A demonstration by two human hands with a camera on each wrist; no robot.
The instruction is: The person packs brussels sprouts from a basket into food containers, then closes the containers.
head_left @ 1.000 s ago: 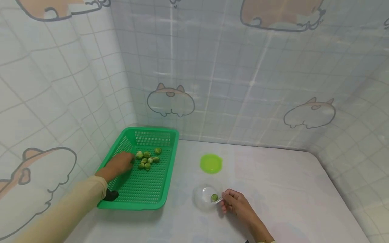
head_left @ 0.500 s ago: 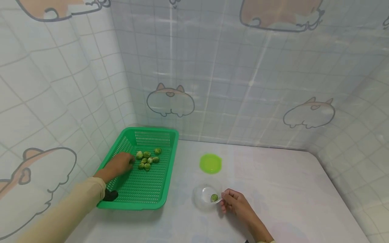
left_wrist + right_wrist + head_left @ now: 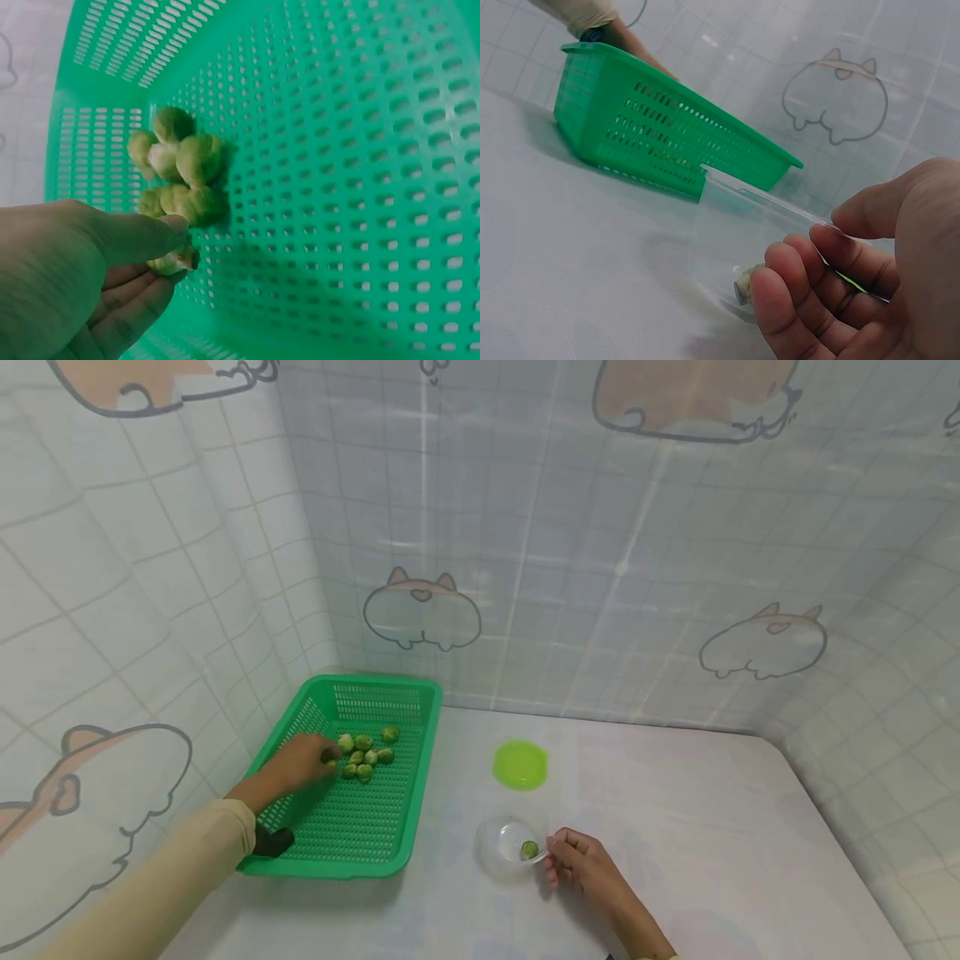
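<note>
Inside the green basket (image 3: 408, 802), my left hand (image 3: 296, 762) pinches a Brussels sprout (image 3: 176, 260) between thumb and fingers. Several other Brussels sprouts (image 3: 199, 157) lie clustered on the basket floor just beyond the fingertips. My right hand (image 3: 588, 866) grips the rim of a clear plastic container (image 3: 495, 847) by thumb and forefinger, its other fingers curled beside the wall. A single Brussels sprout (image 3: 529, 850) sits in that container, partly hidden by my fingers in the right wrist view.
A bright green lid (image 3: 521, 765) lies flat on the white tabletop (image 3: 675, 827) behind the clear container. Patterned sheeting (image 3: 562, 568) rises at the back and both sides. The basket's left side stands close to the left sheeting.
My left hand has shifted slightly, and a Brussels sprout now shows at its fingertips in the head view. My right hand and the clear container have stayed in place.
</note>
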